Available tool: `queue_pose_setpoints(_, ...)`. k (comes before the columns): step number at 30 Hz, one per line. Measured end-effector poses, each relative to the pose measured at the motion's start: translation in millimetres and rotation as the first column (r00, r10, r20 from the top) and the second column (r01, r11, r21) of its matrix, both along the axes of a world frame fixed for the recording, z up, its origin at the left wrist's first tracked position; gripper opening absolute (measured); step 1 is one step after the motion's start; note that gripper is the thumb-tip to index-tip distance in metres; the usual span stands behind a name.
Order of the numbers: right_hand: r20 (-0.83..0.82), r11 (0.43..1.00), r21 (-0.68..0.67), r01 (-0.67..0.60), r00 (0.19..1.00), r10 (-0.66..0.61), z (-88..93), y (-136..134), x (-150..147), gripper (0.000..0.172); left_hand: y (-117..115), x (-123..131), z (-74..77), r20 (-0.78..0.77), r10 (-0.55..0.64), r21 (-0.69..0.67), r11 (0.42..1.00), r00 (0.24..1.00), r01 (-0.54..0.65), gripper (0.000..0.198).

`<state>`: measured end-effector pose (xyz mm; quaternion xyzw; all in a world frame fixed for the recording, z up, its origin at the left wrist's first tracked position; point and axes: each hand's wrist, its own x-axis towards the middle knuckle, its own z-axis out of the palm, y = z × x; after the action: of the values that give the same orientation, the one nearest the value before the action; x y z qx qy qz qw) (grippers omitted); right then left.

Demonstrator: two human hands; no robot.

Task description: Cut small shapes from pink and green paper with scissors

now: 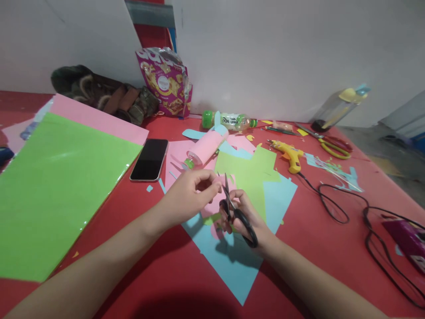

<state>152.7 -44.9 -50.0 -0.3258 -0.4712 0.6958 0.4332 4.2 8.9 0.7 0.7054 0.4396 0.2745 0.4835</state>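
Note:
Black-handled scissors [245, 227] are held in my right hand [247, 210], their blades pointing up and away from me. My left hand [192, 192] pinches a small piece of pink paper [219, 180] beside the blades. Whether the blades touch that paper I cannot tell. Beneath both hands lie overlapping sheets of blue paper [239, 277] and light green paper [245, 167], with cut scraps on them. Just beyond my left hand, a bottle wrapped in pink paper [207, 146] lies on its side, with blue paper pieces at its far end.
A phone [149, 160] and a stack topped by a green sheet [66, 190] lie left. Behind stand a snack bag [168, 86] and a lying green-capped bottle [229, 121]. To the right are a yellow glue gun [288, 155] with a trailing cord, yellow-and-red-handled scissors [334, 147] and a clear bottle [340, 108].

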Motion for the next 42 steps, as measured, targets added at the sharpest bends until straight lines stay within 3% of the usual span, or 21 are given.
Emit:
queue_pose_setpoints(27,-0.156,0.999,0.009,-0.051,0.986,0.052,-2.2,-0.4,-0.3,0.041,-0.9,1.2,2.7,-0.02,-0.013,0.084,0.996,1.0,0.015,0.02)
queue_pose_setpoints(42,-0.163,0.999,0.007,-0.05,0.985,0.05,-2.2,-0.8,-0.4,0.04,-2.9,-0.5,3.3,-0.026,-0.021,0.111,0.994,0.999,0.024,0.021)
